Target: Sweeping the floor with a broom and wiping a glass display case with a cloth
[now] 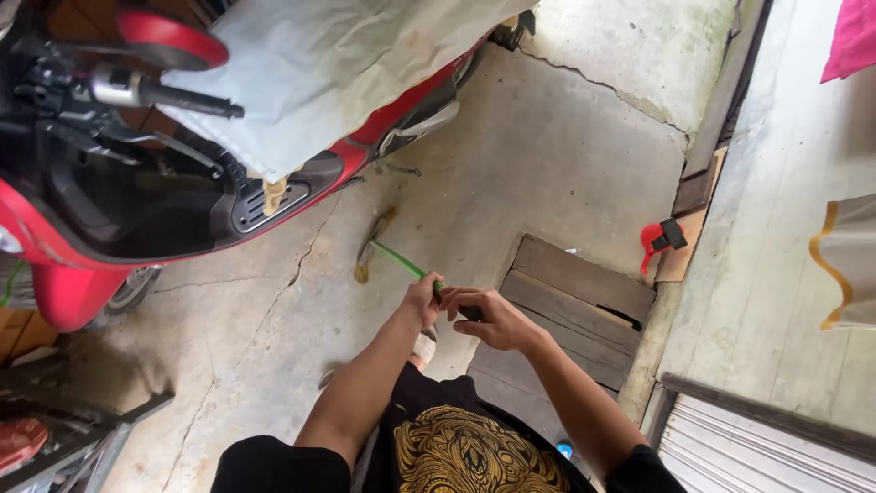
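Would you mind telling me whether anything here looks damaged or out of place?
The concrete floor is cracked, with one long crack running from under the red scooter toward the lower left. A red spray nozzle lies loose by the wall.

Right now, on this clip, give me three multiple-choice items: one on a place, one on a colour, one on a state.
1. Where is the red scooter relative to the person?
A. upper left of the view
B. lower right
C. behind the wooden boards

2. What colour is the thin stick in the hands?
A. yellow
B. green
C. white

3. How do the hands meet the stick?
A. only one hand touches it
B. neither touches it
C. both close on its near end

Answers:
1. A, since the scooter, partly under a pale sheet, fills the upper left while the wooden boards lie to the right.
2. B, as the stick reads green against the concrete floor.
3. C, because the left hand wraps it and the right hand pinches just behind.
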